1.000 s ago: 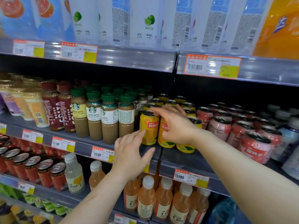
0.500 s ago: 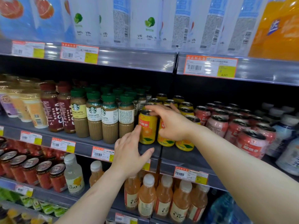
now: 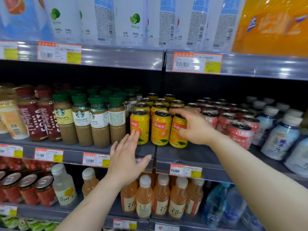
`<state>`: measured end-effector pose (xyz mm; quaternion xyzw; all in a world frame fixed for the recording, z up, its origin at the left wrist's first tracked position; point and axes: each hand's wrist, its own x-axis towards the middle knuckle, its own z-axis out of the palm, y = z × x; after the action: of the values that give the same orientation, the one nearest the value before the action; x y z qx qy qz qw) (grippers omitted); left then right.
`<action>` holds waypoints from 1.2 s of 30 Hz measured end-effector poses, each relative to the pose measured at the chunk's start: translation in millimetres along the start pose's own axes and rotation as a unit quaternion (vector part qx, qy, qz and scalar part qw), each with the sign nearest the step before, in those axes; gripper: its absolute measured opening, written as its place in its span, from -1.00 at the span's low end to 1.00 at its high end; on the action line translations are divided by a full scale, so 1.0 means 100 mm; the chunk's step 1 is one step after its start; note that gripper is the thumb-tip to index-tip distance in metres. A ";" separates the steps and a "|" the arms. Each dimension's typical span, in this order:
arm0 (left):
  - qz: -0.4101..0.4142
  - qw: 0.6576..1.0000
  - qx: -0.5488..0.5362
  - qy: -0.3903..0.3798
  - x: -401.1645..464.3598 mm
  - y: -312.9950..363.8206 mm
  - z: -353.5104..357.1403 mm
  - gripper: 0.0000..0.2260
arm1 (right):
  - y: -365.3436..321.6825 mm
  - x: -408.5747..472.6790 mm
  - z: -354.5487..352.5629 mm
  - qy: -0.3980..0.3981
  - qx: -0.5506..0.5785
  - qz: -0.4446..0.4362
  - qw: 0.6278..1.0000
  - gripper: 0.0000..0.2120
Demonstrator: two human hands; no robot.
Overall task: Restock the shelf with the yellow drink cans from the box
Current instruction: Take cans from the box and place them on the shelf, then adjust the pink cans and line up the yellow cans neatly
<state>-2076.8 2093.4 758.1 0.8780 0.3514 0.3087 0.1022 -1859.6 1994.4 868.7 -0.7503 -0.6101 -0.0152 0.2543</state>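
Several yellow orange-drink cans stand in three rows on the middle shelf (image 3: pixel 193 154). In the front row are the left can (image 3: pixel 139 125), the middle can (image 3: pixel 160 127) and the right can (image 3: pixel 176 139). My right hand (image 3: pixel 193 127) is spread against the right can's side, with the fingers over its top and the thumb in front, loose rather than clenched. My left hand (image 3: pixel 126 162) is open and flat, palm away from me, its fingertips just in front of the left can's base. The box is out of view.
Green-capped latte bottles (image 3: pixel 98 120) stand directly left of the yellow cans, and pink cans (image 3: pixel 240 132) directly right. White bottles (image 3: pixel 280 135) fill the far right. Orange juice bottles (image 3: pixel 160 197) sit on the shelf below, tall bottles on the shelf above.
My right hand has slid right, off the middle can to the right front can, uncovering the middle one. My left hand has risen slightly toward the left can.
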 end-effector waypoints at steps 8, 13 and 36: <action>-0.027 0.995 -0.028 0.093 -0.03 0.14 0.09 -0.34 | 0.10 -0.48 0.20 0.093 0.033 0.021 0.995 -0.28; -0.060 0.989 -0.021 0.134 -0.14 0.47 0.25 -0.39 | 0.18 -0.85 0.26 0.109 0.029 0.037 0.993 -0.24; -0.061 0.985 0.074 -0.144 -2.16 3.63 1.64 -0.35 | 2.42 -4.40 -0.46 -0.069 -0.101 0.197 0.973 -0.38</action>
<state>-1896.2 1687.2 671.1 0.8955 0.4073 0.1453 0.1054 -1735.1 1545.6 674.5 -0.8766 -0.4620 0.0259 0.1324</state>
